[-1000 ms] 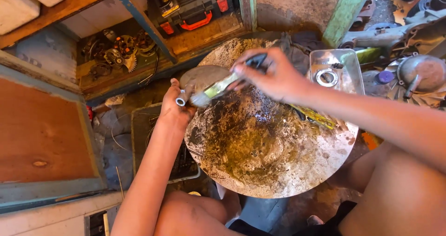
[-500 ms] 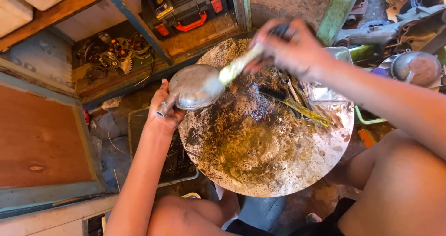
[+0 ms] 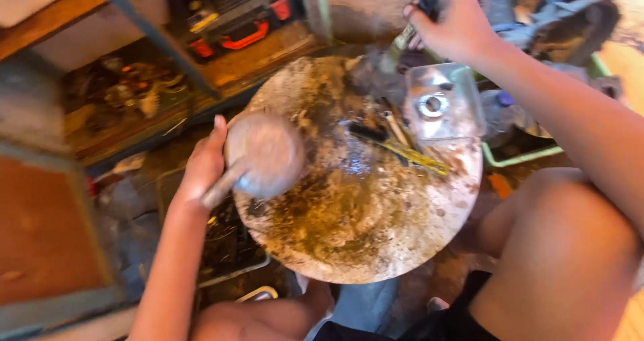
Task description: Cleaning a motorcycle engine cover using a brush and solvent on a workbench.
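Note:
My left hand (image 3: pixel 203 164) grips a dull grey domed metal part (image 3: pixel 263 154) by its short tube, at the left rim of a round, grimy metal tabletop (image 3: pixel 355 213). My right hand (image 3: pixel 451 20) is raised at the far side of the tabletop, shut on a paintbrush (image 3: pixel 396 45) with a dark handle; its bristles point down toward the far edge of the tabletop. The brush is apart from the domed part.
A rectangular metal tray (image 3: pixel 446 103) holding a ring sits at the far right of the tabletop, beside a yellow-green tool (image 3: pixel 419 156) and a dark brush. Shelves with a black-and-red tool case (image 3: pixel 231 15) and gears stand behind. My bare knees are below.
My right hand has lifted the brush off the domed part and swung it up and right to the far side. The view has shifted and blurred; my left hand still holds the part.

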